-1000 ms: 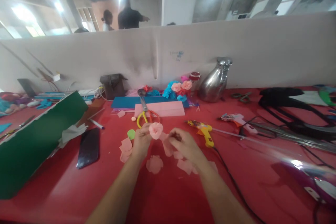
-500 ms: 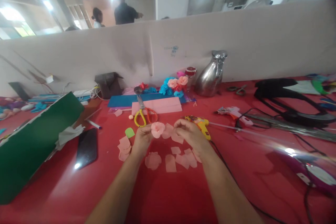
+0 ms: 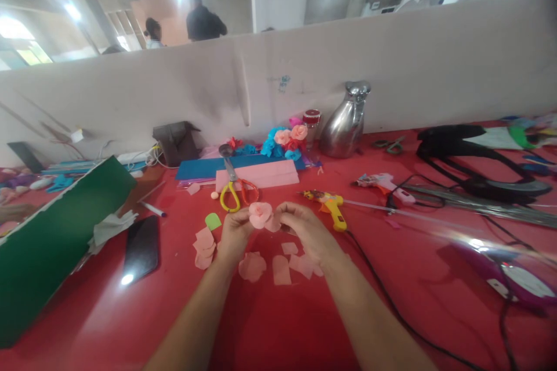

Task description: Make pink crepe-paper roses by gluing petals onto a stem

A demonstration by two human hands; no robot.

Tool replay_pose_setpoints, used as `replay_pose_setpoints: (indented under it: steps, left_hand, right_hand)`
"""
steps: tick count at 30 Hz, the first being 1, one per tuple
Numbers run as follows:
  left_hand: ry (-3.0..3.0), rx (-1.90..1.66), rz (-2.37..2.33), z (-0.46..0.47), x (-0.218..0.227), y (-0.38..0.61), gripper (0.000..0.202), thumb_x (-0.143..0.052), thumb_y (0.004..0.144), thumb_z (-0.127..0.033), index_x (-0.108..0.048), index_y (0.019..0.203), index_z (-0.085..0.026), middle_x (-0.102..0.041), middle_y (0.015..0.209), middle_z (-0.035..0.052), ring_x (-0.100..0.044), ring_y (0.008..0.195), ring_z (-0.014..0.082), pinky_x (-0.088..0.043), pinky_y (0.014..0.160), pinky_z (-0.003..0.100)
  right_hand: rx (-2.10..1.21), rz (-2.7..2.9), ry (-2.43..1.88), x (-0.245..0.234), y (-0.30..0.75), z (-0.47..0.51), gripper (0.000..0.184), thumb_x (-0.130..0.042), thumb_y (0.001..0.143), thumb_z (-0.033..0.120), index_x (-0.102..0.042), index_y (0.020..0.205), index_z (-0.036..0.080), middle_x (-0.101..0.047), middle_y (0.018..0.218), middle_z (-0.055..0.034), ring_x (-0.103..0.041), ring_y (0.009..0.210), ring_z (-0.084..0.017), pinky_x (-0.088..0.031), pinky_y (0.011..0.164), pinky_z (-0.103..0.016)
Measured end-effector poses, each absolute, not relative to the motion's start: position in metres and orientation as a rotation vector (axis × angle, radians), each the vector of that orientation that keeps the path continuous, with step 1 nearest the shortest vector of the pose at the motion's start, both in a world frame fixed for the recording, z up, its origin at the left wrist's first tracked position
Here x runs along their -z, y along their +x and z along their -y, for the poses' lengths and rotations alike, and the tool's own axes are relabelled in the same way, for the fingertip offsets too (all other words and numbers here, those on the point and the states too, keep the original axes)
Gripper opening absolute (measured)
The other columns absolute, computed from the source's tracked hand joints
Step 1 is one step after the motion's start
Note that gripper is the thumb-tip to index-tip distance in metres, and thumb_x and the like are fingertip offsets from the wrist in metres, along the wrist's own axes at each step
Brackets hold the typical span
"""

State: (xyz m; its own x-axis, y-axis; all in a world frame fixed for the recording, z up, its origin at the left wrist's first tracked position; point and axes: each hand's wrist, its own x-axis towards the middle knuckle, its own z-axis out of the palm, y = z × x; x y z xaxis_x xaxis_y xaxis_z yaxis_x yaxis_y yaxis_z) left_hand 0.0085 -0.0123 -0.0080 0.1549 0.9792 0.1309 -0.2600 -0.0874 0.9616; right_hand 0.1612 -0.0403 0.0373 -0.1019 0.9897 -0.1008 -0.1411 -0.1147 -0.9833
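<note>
My left hand point(image 3: 235, 235) is closed around the base of a small pink paper flower point(image 3: 260, 214), held above the red table point(image 3: 270, 324). My right hand point(image 3: 302, 229) pinches a pink petal against the flower's right side. Several loose pink paper petals point(image 3: 281, 268) lie on the table under and around both hands, with a small stack point(image 3: 203, 242) to the left. A green paper scrap point(image 3: 213, 221) lies just beyond the left hand.
Yellow-handled scissors point(image 3: 232, 188) rest on a pink paper pad point(image 3: 261, 174). A yellow glue gun point(image 3: 333, 208) with a black cord lies right of my hands, a second glue gun point(image 3: 383, 181) farther right. A dark phone point(image 3: 140, 248), green board point(image 3: 56, 232), steel jug point(image 3: 346, 122), finished paper flowers point(image 3: 289, 142).
My right hand brought a petal up from the table to the flower's side. One more petal now lies bare below my hands. The view drifted slightly right.
</note>
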Motion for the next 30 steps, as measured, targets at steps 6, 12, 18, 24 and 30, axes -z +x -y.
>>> replay_pose_setpoints:
  steps: [6, 12, 18, 24, 30]
  left_hand:
    - [1.129, -1.342, -0.858, 0.012, 0.009, 0.009, 0.016, -0.070, 0.064, -0.020, -0.074, 0.080, -0.020, -0.070, 0.077, 0.0026, -0.060, 0.079, 0.0172, -0.044, 0.078, 0.029]
    - [0.981, -1.405, -0.847, 0.014, 0.002, 0.015, 0.018, -0.073, 0.060, -0.022, -0.071, 0.078, -0.018, -0.067, 0.084, 0.0027, -0.058, 0.079, 0.0139, -0.043, 0.077, 0.025]
    - [0.802, -1.359, -0.751, 0.014, -0.003, 0.014, 0.016, -0.069, 0.066, -0.027, -0.063, 0.077, -0.017, -0.050, 0.062, -0.0048, -0.037, 0.048, 0.0025, -0.033, 0.048, 0.017]
    - [0.985, -1.219, -0.880, 0.017, -0.005, 0.012, 0.024, -0.074, 0.059, -0.025, -0.066, 0.079, -0.013, -0.059, 0.067, 0.0018, -0.048, 0.056, 0.0072, -0.037, 0.051, 0.019]
    - [1.151, -1.208, -0.932, 0.020, -0.010, 0.016, 0.024, -0.072, 0.061, -0.026, -0.070, 0.082, -0.013, -0.066, 0.071, 0.0060, -0.058, 0.068, 0.0158, -0.045, 0.065, 0.027]
  right_hand:
    - [-1.416, 1.051, -1.111, -0.036, 0.156, 0.038, 0.021, -0.066, 0.063, 0.029, -0.057, 0.079, 0.021, -0.060, 0.075, 0.0022, -0.056, 0.067, -0.012, -0.041, 0.067, -0.027]
    - [-1.275, 0.888, -1.323, -0.032, 0.155, 0.036, 0.014, -0.063, 0.062, 0.029, -0.057, 0.071, 0.021, -0.055, 0.066, 0.0034, -0.052, 0.061, -0.011, -0.039, 0.059, -0.025]
    - [-1.280, 0.981, -1.295, -0.028, 0.157, 0.034, 0.015, -0.057, 0.067, 0.030, -0.063, 0.076, 0.020, -0.061, 0.072, 0.0005, -0.054, 0.066, -0.013, -0.039, 0.062, -0.026]
    - [-1.145, 1.246, -1.184, -0.018, 0.154, 0.032, 0.027, -0.061, 0.068, 0.027, -0.058, 0.095, 0.021, -0.063, 0.080, -0.0010, -0.058, 0.075, -0.015, -0.045, 0.069, -0.028]
    - [-0.879, 1.525, -1.248, -0.018, 0.148, 0.040, 0.033, -0.055, 0.073, 0.018, -0.052, 0.105, 0.024, -0.063, 0.075, 0.0008, -0.060, 0.070, -0.015, -0.046, 0.066, -0.028]
